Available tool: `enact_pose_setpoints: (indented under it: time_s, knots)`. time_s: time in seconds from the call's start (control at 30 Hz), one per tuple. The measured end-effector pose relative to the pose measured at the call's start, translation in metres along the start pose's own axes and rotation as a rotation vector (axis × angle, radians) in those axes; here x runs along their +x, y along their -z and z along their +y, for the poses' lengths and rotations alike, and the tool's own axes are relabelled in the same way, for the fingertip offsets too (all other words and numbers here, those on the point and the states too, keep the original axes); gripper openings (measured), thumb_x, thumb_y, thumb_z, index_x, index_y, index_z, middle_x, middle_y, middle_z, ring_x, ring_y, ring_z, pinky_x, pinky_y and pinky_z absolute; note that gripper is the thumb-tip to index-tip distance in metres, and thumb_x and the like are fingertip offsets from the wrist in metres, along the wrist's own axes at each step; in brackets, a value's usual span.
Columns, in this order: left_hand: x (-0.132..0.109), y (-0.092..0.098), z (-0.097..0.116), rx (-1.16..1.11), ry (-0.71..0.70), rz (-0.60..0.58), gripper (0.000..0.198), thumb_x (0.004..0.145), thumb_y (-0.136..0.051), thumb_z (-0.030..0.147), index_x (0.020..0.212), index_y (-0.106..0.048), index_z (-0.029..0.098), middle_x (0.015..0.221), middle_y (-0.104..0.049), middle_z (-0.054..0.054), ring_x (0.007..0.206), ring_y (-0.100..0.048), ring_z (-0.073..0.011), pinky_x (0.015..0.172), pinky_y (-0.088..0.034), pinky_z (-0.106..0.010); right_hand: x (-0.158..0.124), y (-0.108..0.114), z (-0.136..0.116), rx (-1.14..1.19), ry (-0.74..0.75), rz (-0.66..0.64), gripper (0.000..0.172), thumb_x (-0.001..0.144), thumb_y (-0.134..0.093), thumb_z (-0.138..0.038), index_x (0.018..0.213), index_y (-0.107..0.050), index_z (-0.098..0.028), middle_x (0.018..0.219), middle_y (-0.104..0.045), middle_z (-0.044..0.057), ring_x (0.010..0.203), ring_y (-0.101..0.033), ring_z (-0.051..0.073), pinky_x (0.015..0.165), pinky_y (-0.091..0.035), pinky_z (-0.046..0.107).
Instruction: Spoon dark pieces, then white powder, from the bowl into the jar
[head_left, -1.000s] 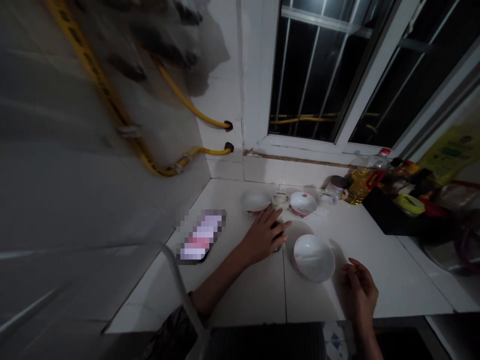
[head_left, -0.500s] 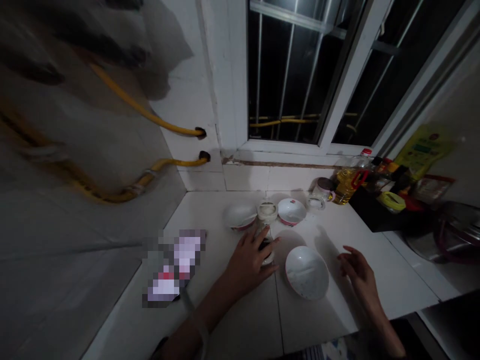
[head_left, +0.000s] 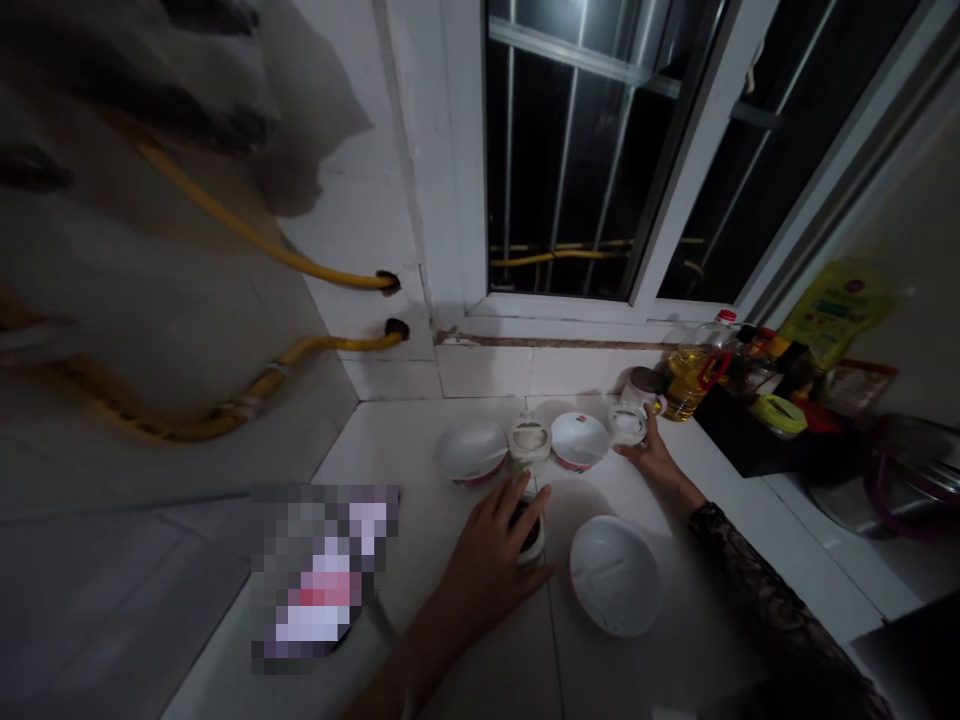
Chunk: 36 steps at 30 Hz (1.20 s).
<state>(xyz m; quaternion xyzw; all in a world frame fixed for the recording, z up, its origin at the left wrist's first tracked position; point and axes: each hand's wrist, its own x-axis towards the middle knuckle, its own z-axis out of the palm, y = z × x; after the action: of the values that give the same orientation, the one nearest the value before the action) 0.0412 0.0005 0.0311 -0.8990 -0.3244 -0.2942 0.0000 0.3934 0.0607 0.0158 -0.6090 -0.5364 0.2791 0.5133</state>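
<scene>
My left hand (head_left: 499, 555) lies over a small pale jar (head_left: 534, 541) with dark contents, its fingers spread apart. They partly hide the jar, and whether they touch it I cannot tell. My right hand (head_left: 654, 455) reaches to the back right, thumb and fingers around a small white jar (head_left: 627, 424) standing on the counter. A white bowl (head_left: 615, 577) sits in front, between the two arms. Farther back are a bowl (head_left: 474, 450) at the left, a pale-rimmed jar (head_left: 529, 440) and a bowl with a red-patterned outside (head_left: 580, 440).
Behind the right hand stand a mug (head_left: 643, 386) and an oil bottle (head_left: 686, 385). Seasoning bottles fill a black box (head_left: 742, 440) at the right, near a metal pot (head_left: 844, 490). A blurred-out object (head_left: 322, 590) lies left. Yellow pipes (head_left: 247, 225) run along the wall.
My right hand has moved forward from beside the front bowl to the small white jar at the back and closed around it. My left hand has stayed over the dark-filled jar.
</scene>
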Motion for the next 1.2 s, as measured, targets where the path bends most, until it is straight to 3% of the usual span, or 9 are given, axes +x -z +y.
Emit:
enact_pose_setpoints:
  time_s: [0.17, 0.3, 0.47, 0.63, 0.73, 0.93, 1.2]
  knots:
    - [-0.001, -0.002, -0.001, -0.041, 0.012, -0.013, 0.085, 0.076, -0.071, 0.054, 0.148, -0.039, 0.020, 0.147, -0.046, -0.019, 0.128, -0.050, -0.0386, 0.098, -0.050, -0.054, -0.002, -0.012, -0.002, 0.049, 0.042, 0.138, 0.130, 0.050, -0.086, -0.051, 0.153, -0.013, -0.023, 0.143, -0.047, 0.015, 0.130, -0.050, 0.028, 0.113, -0.032, 0.051]
    - [-0.001, -0.002, -0.001, -0.060, 0.023, -0.020, 0.086, 0.076, -0.073, 0.051, 0.148, -0.039, 0.019, 0.146, -0.047, -0.019, 0.128, -0.050, -0.0386, 0.098, -0.051, -0.053, -0.002, -0.008, -0.009, 0.003, 0.044, 0.206, 0.128, 0.042, -0.088, -0.048, 0.149, -0.024, -0.018, 0.134, -0.055, 0.015, 0.123, -0.054, 0.029, 0.109, -0.038, 0.049]
    - [0.000, 0.001, -0.001, -0.062, 0.032, -0.049, 0.087, 0.075, -0.075, 0.049, 0.148, -0.038, 0.020, 0.148, -0.046, -0.019, 0.129, -0.050, -0.0386, 0.098, -0.052, -0.053, -0.012, 0.015, -0.011, -0.005, 0.060, 0.233, 0.112, 0.047, -0.088, -0.042, 0.142, -0.035, -0.019, 0.126, -0.059, 0.012, 0.116, -0.058, 0.029, 0.105, -0.042, 0.046]
    - [-0.001, 0.000, -0.002, -0.060, 0.013, -0.035, 0.085, 0.075, -0.075, 0.047, 0.147, -0.039, 0.019, 0.147, -0.046, -0.019, 0.128, -0.050, -0.0390, 0.098, -0.051, -0.054, -0.027, 0.045, -0.008, -0.020, 0.005, 0.320, 0.112, 0.037, -0.090, -0.041, 0.136, -0.040, -0.022, 0.123, -0.059, 0.010, 0.114, -0.058, 0.028, 0.103, -0.042, 0.052]
    - [-0.001, -0.001, -0.002, -0.057, 0.008, -0.024, 0.083, 0.076, -0.074, 0.045, 0.147, -0.040, 0.019, 0.147, -0.046, -0.019, 0.128, -0.050, -0.0384, 0.098, -0.051, -0.053, -0.036, 0.058, -0.013, -0.038, 0.006, 0.327, 0.106, 0.040, -0.089, -0.040, 0.133, -0.044, -0.021, 0.121, -0.061, 0.010, 0.113, -0.058, 0.029, 0.102, -0.044, 0.048]
    - [0.001, 0.000, -0.002, -0.058, 0.016, -0.040, 0.081, 0.078, -0.071, 0.048, 0.147, -0.039, 0.019, 0.146, -0.048, -0.018, 0.128, -0.051, -0.0375, 0.098, -0.052, -0.053, -0.063, 0.070, -0.030, -0.066, -0.041, 0.353, 0.113, 0.038, -0.090, -0.039, 0.138, -0.041, -0.019, 0.119, -0.063, 0.011, 0.114, -0.059, 0.033, 0.102, -0.044, 0.049]
    - [-0.001, -0.004, -0.002, -0.061, 0.027, -0.026, 0.079, 0.081, -0.068, 0.049, 0.148, -0.038, 0.021, 0.148, -0.046, -0.017, 0.130, -0.049, -0.0370, 0.100, -0.050, -0.052, -0.122, 0.060, -0.041, -0.076, -0.118, 0.296, 0.119, 0.041, -0.092, -0.038, 0.144, -0.035, -0.023, 0.115, -0.066, 0.010, 0.104, -0.065, 0.031, 0.095, -0.050, 0.049]
